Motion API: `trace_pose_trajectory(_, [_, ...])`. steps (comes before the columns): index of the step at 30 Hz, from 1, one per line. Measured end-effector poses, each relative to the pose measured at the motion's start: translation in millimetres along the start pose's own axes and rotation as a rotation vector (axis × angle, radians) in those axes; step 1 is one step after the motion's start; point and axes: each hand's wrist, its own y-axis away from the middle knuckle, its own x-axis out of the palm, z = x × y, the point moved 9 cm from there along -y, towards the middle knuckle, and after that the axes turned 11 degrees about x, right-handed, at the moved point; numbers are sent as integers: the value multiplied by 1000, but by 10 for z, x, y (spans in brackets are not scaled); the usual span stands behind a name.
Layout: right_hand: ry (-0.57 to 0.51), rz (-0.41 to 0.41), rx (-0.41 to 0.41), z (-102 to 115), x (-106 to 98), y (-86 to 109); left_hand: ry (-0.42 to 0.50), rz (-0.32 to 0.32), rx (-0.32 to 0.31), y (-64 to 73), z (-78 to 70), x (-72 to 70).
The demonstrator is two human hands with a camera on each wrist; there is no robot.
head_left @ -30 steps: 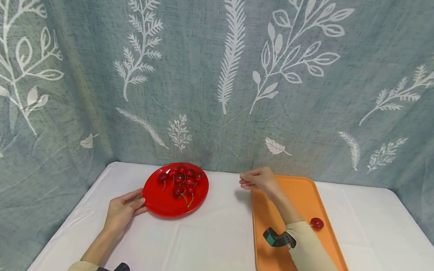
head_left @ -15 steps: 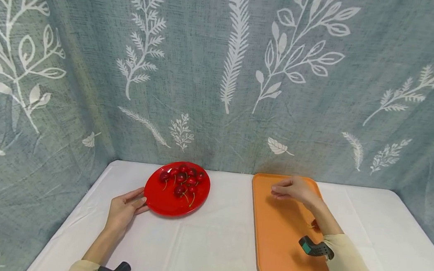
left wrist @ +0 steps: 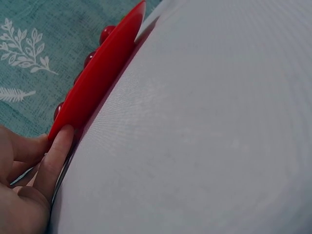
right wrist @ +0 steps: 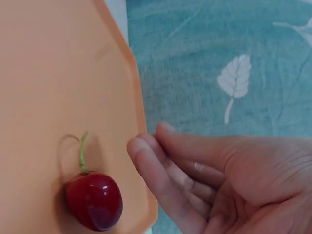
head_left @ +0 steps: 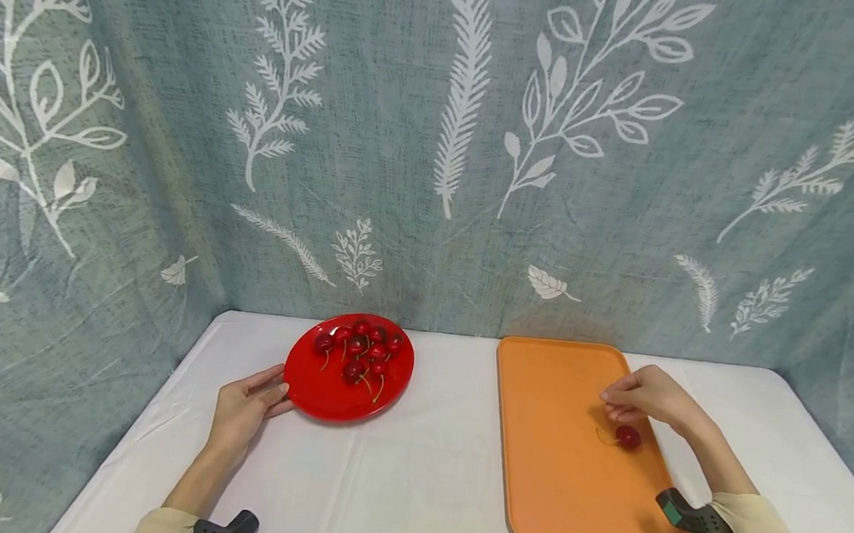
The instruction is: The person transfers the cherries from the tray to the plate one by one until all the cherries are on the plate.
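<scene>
My left hand (head_left: 240,408) pinches the left rim of a red plate (head_left: 316,394). In the left wrist view the fingers (left wrist: 56,151) lie at the plate's edge, which is tilted in that view. Several dark red cherries (head_left: 356,345) with green stems rest on the plate's far half. Over the right side of an orange tray (head_left: 554,470) hovers my right hand (head_left: 650,394), its fingers loosely bent and holding nothing. A single cherry (right wrist: 95,201) lies on the tray just below the fingertips, its stem (right wrist: 83,151) pointing away from the fruit.
Both the plate and the tray are on a white-covered table (head_left: 415,461). A blue-green curtain (head_left: 376,133) with white leaf prints hangs behind the table and along its sides. White cloth separates the plate from the tray.
My right hand has moved from the tray's left edge across to its right side, near the cherry. The left hand stays at the plate's rim.
</scene>
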Motion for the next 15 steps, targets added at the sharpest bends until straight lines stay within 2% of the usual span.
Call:
trace_pose_trajectory(6, [10, 13, 99, -139, 88, 210, 11, -12, -9, -1, 9, 0])
trace_pose_trajectory(12, [55, -119, 262, -338, 76, 314, 8, -19, -15, 3, 11, -10])
trace_pose_trajectory(15, [109, -163, 302, -393, 48, 353, 16, -15, -11, 3, -1, 3])
